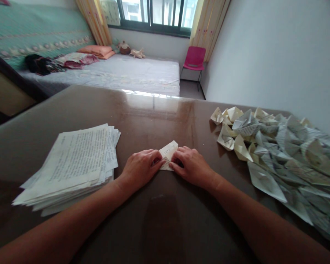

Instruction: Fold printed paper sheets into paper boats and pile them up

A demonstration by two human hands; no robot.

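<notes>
A small folded sheet of paper (169, 149) lies on the brown table between my hands, with faint print on it. My left hand (143, 164) grips its left edge, thumb and curled fingers pressed together there. At the right edge, my right hand (191, 165) pinches the paper the same way, thumb along the lower side. Fingers cover both sides of the sheet, so only its middle and upper corner show. Left of my hands sits a stack of printed paper sheets (79, 157). To the right is a large heap of folded paper boats (286, 146).
The glossy brown table (165, 216) reaches toward a bed (148, 73) with pillows and soft toys. A pink chair (194, 58) stands by the window. A white wall (277, 55) runs along the right, and a dark-framed chair (11, 84) is at the left.
</notes>
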